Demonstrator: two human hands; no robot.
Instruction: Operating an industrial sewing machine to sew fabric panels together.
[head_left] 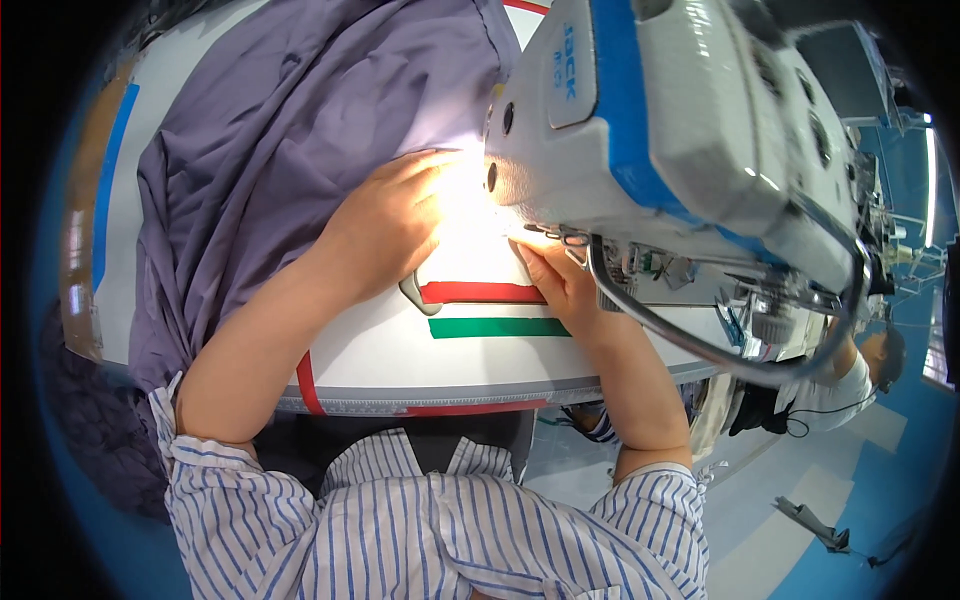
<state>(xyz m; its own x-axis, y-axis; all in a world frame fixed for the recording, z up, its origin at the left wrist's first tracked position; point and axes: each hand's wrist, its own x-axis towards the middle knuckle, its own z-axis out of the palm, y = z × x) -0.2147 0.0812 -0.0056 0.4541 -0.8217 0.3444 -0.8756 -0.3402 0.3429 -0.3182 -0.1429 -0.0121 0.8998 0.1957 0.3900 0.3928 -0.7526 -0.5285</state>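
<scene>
The left hand (395,220) lies back upward, its fingers reaching toward the bright spot beside the sewing machine (690,110); glare washes out the fingertips, so I cannot tell whether they pinch anything. The right hand (565,285) reaches in from the other side, thumb and forefinger pointing into the same light; the machine hides part of it, and I cannot tell whether its fingers are closed on something.

Nearest is the person's striped shirt (380,535), sleeves gathered at the elbows. Beyond it runs the table (365,355), with a measuring strip (360,404) along its curved front edge. Farther in lie a green tape strip (500,328) and, just past that, a red one (485,292), both between the forearms.

The purple fabric (330,90) spreads in folds over the table's left and far parts, partly behind the left forearm. A curved metal bar (700,345) loops from the machine above the right forearm. Well off to the right, another person (845,395) in a white top is visible.
</scene>
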